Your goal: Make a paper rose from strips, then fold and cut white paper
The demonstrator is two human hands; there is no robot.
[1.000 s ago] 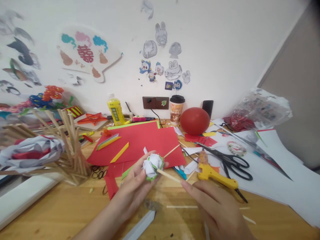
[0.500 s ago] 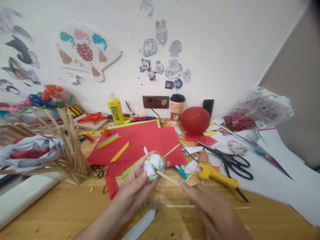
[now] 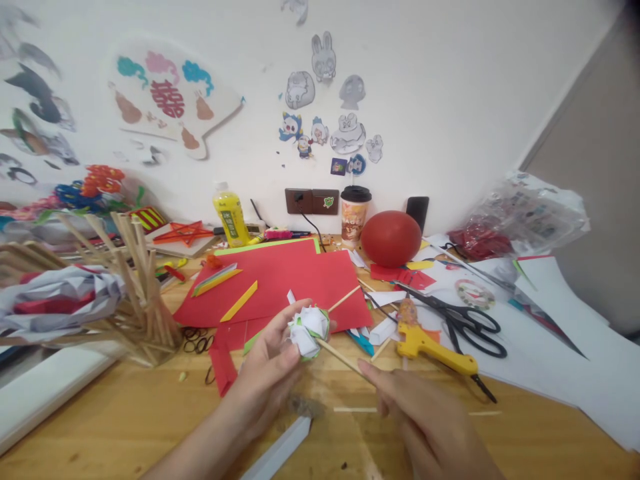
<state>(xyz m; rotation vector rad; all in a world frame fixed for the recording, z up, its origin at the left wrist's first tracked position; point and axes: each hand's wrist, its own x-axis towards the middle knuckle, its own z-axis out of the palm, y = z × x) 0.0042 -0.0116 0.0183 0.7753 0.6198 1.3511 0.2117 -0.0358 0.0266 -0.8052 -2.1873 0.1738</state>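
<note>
Low in the middle of the head view, a crumpled, petalled white paper ball edged with green [image 3: 309,330] sits in the left hand [image 3: 267,363], above the light wooden desk [image 3: 165,420]. Its far side is hidden by its own folds, as are parts of the fingers behind it. A thin pale wooden stick [image 3: 345,360] meets its lower right edge; whether the tip goes in or only touches, I cannot tell. The stick's other end disappears under the right hand [image 3: 417,403]. A second thin stick [image 3: 345,299] shows beyond the ball over the large red paper sheet [image 3: 295,267], its near end concealed. Below, a folded white paper strip [image 3: 280,448] is cut off by the bottom edge, and a greyish patch [image 3: 306,405] near its tip is too blurred to name.

The left fingers are curled around the ball, thumb on the near side, the others behind. The right hand pinches the stick, index fingertip resting along it; the thumb is out of sight. Right of the ball lie a yellow glue gun [image 3: 437,353] and black-handled scissors [image 3: 470,327].
</note>
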